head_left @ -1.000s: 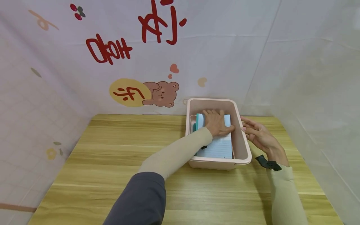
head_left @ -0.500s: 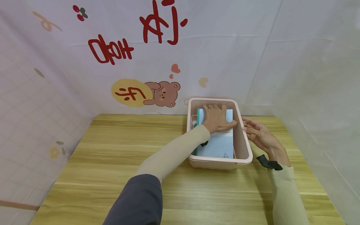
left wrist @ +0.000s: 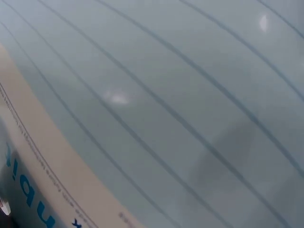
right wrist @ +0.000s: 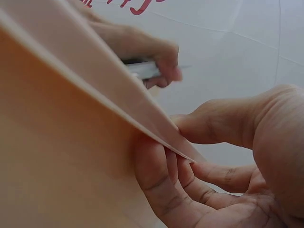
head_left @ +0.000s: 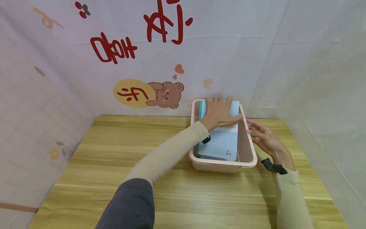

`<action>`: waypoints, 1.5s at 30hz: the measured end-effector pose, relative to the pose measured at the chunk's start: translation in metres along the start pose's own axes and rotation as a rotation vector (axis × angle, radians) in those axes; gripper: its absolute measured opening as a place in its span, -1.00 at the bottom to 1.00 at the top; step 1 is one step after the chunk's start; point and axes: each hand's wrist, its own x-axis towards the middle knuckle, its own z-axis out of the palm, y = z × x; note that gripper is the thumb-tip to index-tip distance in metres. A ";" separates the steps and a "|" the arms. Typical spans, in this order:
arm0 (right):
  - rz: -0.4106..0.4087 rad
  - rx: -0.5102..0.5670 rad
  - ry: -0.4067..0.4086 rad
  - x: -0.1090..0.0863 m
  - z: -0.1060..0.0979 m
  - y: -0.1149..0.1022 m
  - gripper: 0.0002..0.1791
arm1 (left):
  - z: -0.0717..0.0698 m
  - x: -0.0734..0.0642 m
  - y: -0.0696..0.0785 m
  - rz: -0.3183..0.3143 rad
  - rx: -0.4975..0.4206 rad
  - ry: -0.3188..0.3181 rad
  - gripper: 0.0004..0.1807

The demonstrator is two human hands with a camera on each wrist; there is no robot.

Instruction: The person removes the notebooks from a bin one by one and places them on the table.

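Observation:
In the head view a lined notebook (head_left: 218, 143) with a teal left edge lies inside a pale pink plastic box (head_left: 215, 167), its far end raised to the rim. My left hand (head_left: 218, 112) spreads across its upper part, fingertips bent over the far edge and thumb at the right side. Ruled lines of the notebook (left wrist: 156, 104) fill the left wrist view. My right hand (head_left: 265, 138) holds the box's right rim. The right wrist view has the right thumb and fingers (right wrist: 156, 171) pinching that rim, with the left hand (right wrist: 137, 45) gripping the blurred notebook beyond.
The box stands near the back right of a wood-grain table (head_left: 137, 146). Behind it hangs a white printed cloth (head_left: 228, 57), with similar cloth along both sides. Something dark and flat (head_left: 213, 157) shows under the notebook's near end.
The left hand and the notebook's far end have moved up and away, from inside the box to rim height. The right hand keeps its hold on the rim.

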 end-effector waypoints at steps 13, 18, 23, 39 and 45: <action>0.026 -0.049 0.053 0.004 -0.001 0.000 -0.35 | -0.057 0.006 -0.005 0.017 0.015 0.075 -0.26; 0.027 -0.026 0.048 0.002 -0.001 0.000 -0.40 | -0.078 0.005 -0.010 0.007 -0.010 0.098 -0.30; -0.006 0.015 0.032 -0.001 -0.002 -0.002 -0.44 | -0.101 0.003 -0.018 -0.009 -0.089 0.112 -0.28; -0.003 0.054 0.004 0.003 -0.001 0.003 -0.41 | -0.119 -0.016 -0.095 -0.146 -0.145 0.173 -0.29; -0.010 0.071 -0.005 0.003 -0.002 0.005 -0.41 | -0.104 -0.028 -0.123 -0.165 -0.145 0.150 -0.20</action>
